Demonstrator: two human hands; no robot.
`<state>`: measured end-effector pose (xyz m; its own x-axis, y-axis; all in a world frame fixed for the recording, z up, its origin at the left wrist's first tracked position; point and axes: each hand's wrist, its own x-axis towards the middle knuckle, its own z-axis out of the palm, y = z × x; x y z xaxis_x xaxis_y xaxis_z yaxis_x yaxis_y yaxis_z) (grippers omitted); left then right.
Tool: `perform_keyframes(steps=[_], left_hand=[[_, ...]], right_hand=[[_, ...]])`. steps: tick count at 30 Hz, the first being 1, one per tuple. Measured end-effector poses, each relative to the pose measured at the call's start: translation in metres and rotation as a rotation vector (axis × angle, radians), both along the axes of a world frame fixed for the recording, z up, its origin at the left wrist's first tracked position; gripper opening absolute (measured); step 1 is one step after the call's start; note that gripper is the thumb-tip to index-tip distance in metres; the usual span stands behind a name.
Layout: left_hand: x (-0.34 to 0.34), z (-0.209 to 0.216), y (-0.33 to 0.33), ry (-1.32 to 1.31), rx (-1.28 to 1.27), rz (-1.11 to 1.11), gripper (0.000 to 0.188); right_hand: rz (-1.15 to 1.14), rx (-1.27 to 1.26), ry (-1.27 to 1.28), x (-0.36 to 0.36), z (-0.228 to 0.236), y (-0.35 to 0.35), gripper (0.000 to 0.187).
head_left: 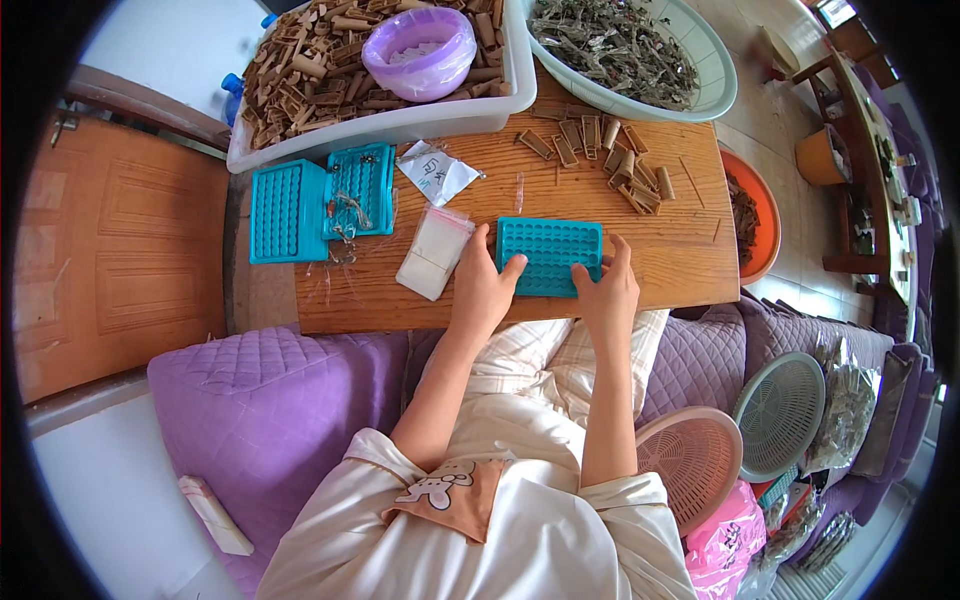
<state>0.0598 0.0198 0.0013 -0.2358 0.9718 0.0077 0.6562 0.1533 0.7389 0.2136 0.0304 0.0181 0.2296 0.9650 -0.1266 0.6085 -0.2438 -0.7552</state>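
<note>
Tabletop (690, 250): teal tray (549, 257) by the near edge | tray: between hands, long axis left-to-right | left hand (486, 285) at left end, right hand (608, 300) at right, equally near | grip: thumbs (515, 267) touching tray, finger closure hidden, cannot tell

- The left hand (485, 285), fingers spread, thumb at the left edge of the teal tray (550, 255)
- The right hand (608, 287) at its near right corner, thumb over the tray
- A stack of clear bags (435, 252) just left (pink along the top, I notice)
- Brown pieces (591, 134) loose on the wooden table (680, 250); beyond, a white tub (440, 122) and a pale green basin (716, 72)
</note>
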Motion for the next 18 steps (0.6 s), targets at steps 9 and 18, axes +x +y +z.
perform_keyframes(steps=[9,18], left_hand=[[-0.007,-0.007,0.023,-0.397,-0.309,0.114,0.055],[-0.007,0.005,0.02,-0.347,-0.297,-0.071,0.043]], right_hand=[[0.066,-0.135,-0.006,0.007,-0.006,0.01,0.052],[0.127,-0.01,-0.072,0.021,-0.032,0.009,0.056]])
